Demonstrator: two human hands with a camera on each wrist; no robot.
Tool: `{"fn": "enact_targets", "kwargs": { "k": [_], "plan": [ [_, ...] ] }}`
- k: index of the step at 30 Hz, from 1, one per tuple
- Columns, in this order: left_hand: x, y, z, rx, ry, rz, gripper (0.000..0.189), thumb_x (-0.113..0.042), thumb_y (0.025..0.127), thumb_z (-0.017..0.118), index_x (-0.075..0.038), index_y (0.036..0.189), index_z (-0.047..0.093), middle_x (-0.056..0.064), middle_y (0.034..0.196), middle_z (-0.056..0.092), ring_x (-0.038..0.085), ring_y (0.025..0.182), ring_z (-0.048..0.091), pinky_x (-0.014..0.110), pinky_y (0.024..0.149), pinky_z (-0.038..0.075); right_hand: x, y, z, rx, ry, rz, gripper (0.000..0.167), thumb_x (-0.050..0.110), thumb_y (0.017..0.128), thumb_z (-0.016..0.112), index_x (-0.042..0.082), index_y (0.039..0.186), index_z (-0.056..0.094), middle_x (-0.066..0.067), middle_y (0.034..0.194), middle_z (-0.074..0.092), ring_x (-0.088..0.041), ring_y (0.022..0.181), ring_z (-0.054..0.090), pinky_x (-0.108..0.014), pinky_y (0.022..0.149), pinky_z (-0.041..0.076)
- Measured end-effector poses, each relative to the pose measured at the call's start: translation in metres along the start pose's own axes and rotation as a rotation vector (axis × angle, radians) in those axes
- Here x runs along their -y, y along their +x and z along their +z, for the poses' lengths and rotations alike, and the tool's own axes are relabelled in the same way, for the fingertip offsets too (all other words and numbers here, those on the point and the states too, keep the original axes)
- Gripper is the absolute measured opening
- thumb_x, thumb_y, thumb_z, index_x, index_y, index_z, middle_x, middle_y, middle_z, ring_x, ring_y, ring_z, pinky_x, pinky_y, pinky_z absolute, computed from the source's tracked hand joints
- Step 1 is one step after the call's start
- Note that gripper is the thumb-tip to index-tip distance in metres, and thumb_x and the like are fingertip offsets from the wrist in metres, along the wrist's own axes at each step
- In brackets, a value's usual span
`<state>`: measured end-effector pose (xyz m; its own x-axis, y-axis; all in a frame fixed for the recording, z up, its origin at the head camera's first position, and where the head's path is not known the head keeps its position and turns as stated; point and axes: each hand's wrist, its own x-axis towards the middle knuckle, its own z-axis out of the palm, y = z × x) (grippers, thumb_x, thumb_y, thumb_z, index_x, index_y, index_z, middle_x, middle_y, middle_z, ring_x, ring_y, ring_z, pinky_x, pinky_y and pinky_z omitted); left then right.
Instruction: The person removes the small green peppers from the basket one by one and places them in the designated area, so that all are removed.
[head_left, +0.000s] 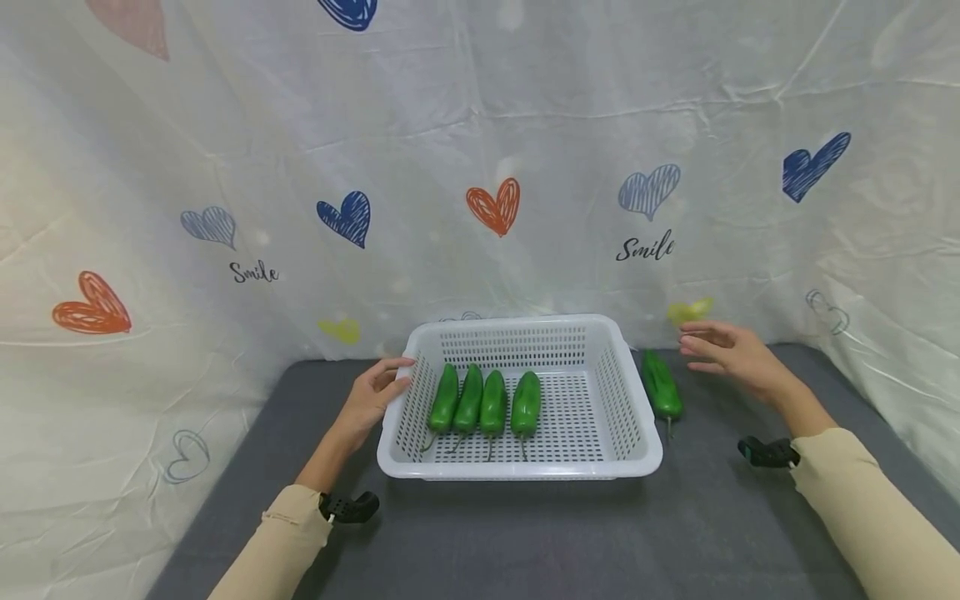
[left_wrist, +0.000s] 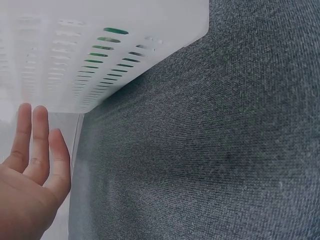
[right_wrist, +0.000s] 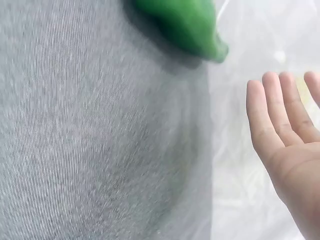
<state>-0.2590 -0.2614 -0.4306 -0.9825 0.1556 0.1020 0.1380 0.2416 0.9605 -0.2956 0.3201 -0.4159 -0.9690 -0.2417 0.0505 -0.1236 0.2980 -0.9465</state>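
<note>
Several green chili peppers (head_left: 493, 404) lie side by side in a white perforated plastic basket (head_left: 517, 469), stems toward the front. My left hand (head_left: 372, 396) is at the basket's left rim, with fingertips and thumb on the edge. In the left wrist view, fingers of that hand (left_wrist: 40, 170) extend loosely beside the basket's slotted outer wall (left_wrist: 150, 30). Another green pepper (head_left: 662, 386) lies on the table just right of the basket. To its right hovers my right hand (head_left: 731, 358), fingers relaxed and holding nothing. The right wrist view shows this pepper's tip (right_wrist: 192, 30) apart from the fingers.
A dark grey cloth (head_left: 517, 542) covers the table under the basket. Behind it hangs a white sheet (head_left: 420, 158) printed with hearts and the word Smile. Each wrist wears a black device (head_left: 348, 507) below the hand.
</note>
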Motion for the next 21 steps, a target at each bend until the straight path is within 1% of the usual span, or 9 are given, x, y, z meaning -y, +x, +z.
{"fn": "enact_targets", "kwargs": {
  "k": [1, 3, 7, 11, 16, 20, 21],
  "plan": [
    [0.001, 0.000, 0.000, 0.000, 0.001, -0.002, 0.041, -0.020, 0.104, 0.063, -0.006, 0.142, 0.055, 0.026, 0.130, 0.058, 0.026, 0.098, 0.067, 0.035, 0.075, 0.057, 0.001, -0.001, 0.001, -0.001, 0.002, -0.005, 0.067, 0.032, 0.104, 0.062, -0.011, 0.148, 0.036, -0.037, 0.146, 0.040, -0.007, 0.110, 0.062, -0.046, 0.092, 0.052],
    [0.001, 0.000, 0.000, 0.003, 0.001, -0.004, 0.042, -0.020, 0.104, 0.063, -0.006, 0.142, 0.055, 0.026, 0.131, 0.058, 0.026, 0.099, 0.067, 0.035, 0.075, 0.057, 0.004, -0.003, 0.003, 0.002, 0.007, -0.018, 0.065, 0.029, 0.104, 0.063, -0.011, 0.148, 0.037, -0.037, 0.146, 0.041, -0.006, 0.109, 0.062, -0.048, 0.092, 0.052],
    [0.002, -0.001, -0.001, 0.006, -0.016, -0.009, 0.042, -0.020, 0.104, 0.063, -0.005, 0.143, 0.055, 0.026, 0.132, 0.057, 0.025, 0.099, 0.067, 0.036, 0.075, 0.057, 0.013, -0.006, 0.010, 0.011, 0.014, -0.045, 0.063, 0.025, 0.103, 0.064, -0.011, 0.147, 0.037, -0.035, 0.146, 0.042, -0.007, 0.110, 0.062, -0.049, 0.091, 0.052],
    [0.002, -0.001, -0.002, 0.006, -0.028, -0.011, 0.043, -0.019, 0.104, 0.063, -0.005, 0.143, 0.055, 0.026, 0.132, 0.057, 0.025, 0.099, 0.067, 0.036, 0.075, 0.058, 0.025, -0.009, 0.016, 0.012, 0.011, -0.067, 0.061, 0.023, 0.103, 0.065, -0.010, 0.147, 0.039, -0.031, 0.145, 0.045, -0.008, 0.111, 0.061, -0.047, 0.090, 0.053],
    [0.001, 0.000, -0.003, 0.006, -0.039, -0.031, 0.044, -0.020, 0.104, 0.064, -0.005, 0.144, 0.054, 0.026, 0.132, 0.057, 0.024, 0.098, 0.067, 0.036, 0.075, 0.057, 0.041, -0.010, 0.024, 0.003, 0.045, -0.082, 0.058, 0.023, 0.102, 0.067, -0.008, 0.145, 0.042, -0.029, 0.142, 0.048, -0.014, 0.113, 0.062, -0.042, 0.090, 0.054],
    [-0.002, 0.001, -0.004, 0.018, -0.074, -0.071, 0.046, -0.021, 0.103, 0.065, -0.006, 0.145, 0.053, 0.025, 0.136, 0.055, 0.025, 0.100, 0.067, 0.038, 0.076, 0.058, 0.054, -0.007, 0.028, -0.002, 0.088, -0.099, 0.054, 0.021, 0.101, 0.068, -0.007, 0.142, 0.046, -0.028, 0.140, 0.050, -0.020, 0.114, 0.063, -0.040, 0.090, 0.054],
    [-0.003, 0.001, -0.005, 0.024, -0.078, -0.081, 0.048, -0.021, 0.103, 0.065, -0.006, 0.146, 0.053, 0.025, 0.137, 0.054, 0.025, 0.101, 0.067, 0.039, 0.077, 0.058, 0.057, -0.005, 0.029, 0.003, 0.081, -0.110, 0.053, 0.021, 0.102, 0.067, -0.007, 0.141, 0.046, -0.028, 0.139, 0.050, -0.021, 0.114, 0.063, -0.040, 0.091, 0.054]
  ]
}}
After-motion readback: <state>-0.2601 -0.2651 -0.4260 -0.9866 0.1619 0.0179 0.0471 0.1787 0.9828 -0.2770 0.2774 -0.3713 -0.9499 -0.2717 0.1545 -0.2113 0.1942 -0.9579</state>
